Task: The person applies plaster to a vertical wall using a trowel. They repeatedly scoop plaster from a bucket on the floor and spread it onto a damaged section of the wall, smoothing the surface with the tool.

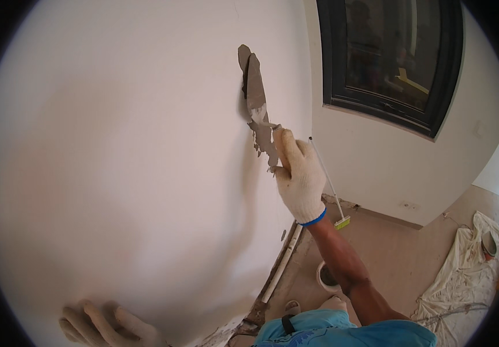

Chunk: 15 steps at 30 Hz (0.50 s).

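Observation:
My right hand (300, 173), in a white knitted glove with a blue cuff, is closed round the handle of a trowel (255, 84). The narrow, rounded blade lies against the white wall (145, 144) and points up it. Grey-brown mortar (268, 141) shows as a ragged patch below the blade, and more of it shows above the tip. At the lower left, my left hand (110, 329) is gloved too, fingers apart and holding nothing. It is at the wall's surface; the picture's edge cuts off its lower part.
A dark-framed window (394, 63) is in the adjoining wall. Below it leans a broom (342, 221) with a yellow-green head. A white bucket (323, 276) stands on the floor by my legs. Crumpled plastic sheeting (454, 277) lies at the right. A white strip (282, 263) runs along the wall's foot.

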Available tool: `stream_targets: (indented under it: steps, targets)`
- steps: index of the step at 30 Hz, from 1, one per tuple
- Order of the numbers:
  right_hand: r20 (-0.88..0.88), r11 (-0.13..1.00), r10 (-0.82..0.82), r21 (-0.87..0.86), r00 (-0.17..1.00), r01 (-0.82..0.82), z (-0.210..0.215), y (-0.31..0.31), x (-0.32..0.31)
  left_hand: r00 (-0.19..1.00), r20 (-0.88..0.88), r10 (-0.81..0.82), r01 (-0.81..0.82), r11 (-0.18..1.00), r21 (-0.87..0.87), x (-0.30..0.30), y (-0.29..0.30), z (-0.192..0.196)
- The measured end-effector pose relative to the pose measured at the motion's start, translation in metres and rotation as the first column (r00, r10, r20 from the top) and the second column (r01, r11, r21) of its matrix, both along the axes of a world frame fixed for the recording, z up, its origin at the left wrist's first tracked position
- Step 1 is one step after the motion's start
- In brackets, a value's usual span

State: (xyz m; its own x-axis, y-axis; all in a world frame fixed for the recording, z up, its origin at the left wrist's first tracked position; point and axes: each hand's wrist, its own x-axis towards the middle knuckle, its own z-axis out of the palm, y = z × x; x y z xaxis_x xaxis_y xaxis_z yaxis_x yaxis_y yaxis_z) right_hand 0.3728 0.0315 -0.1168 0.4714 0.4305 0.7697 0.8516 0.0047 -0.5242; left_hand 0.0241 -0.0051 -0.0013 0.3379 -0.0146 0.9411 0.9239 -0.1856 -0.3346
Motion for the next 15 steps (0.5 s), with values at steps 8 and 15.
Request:
stream_targets:
  steps: [8,15]
  targets:
    - [-0.002,1.000,0.014,0.006,1.000,-0.014,-0.028,-0.018,-0.010,0.999,0.035,0.031,-0.030,0.999,-0.039,0.001,-0.003,-0.002]
    - [-0.048,0.999,-0.037,-0.011,0.998,0.036,-0.012,-0.003,0.005,0.999,0.023,0.027,-0.026,0.999,-0.035,0.003,-0.004,-0.001]
